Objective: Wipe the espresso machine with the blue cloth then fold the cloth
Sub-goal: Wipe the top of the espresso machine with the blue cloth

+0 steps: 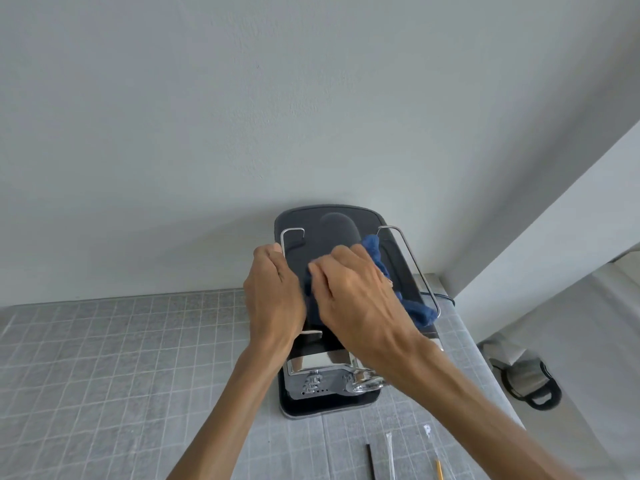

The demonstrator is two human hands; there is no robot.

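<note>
Blue cloth (420, 311) under right hand (360, 292) atop espresso machine (332, 400).

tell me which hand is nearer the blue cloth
Right. The right hand presses on the blue cloth on top of the espresso machine. The left hand is beside the cloth, at the machine's left rail.

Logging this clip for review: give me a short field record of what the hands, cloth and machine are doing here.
left hand: on the left rail of the espresso machine, seemingly bracing it
right hand: pressing the blue cloth onto the machine's dark top
cloth state: bunched, not folded
surface: grey tiled counter
stage: wiping; folding not yet done
</note>
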